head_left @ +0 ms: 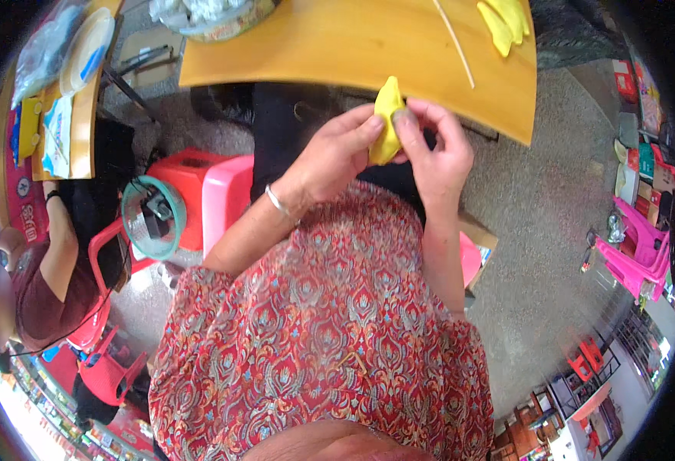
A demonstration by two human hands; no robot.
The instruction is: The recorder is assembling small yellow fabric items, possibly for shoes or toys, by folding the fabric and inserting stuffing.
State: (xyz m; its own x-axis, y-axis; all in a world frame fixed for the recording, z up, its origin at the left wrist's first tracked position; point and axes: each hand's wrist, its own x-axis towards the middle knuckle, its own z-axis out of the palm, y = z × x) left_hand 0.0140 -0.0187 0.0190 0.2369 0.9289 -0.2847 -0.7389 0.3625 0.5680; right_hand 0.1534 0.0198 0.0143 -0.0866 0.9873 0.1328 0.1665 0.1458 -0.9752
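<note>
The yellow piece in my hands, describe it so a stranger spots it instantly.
Find the large wooden table at top centre. By its near edge, the left hand and right hand hold a slim yellow piece, pointed at its top. The yellow material farther right lies on the table; this one is held.

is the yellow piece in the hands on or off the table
Off: the left hand and right hand hold the yellow piece, which shows mostly on the near side of the table.

A bright yellow, soft-looking piece (387,115), slender and tapered toward its top, is held nearly upright, tip leaning slightly right, in the upper middle of the frame.
</note>
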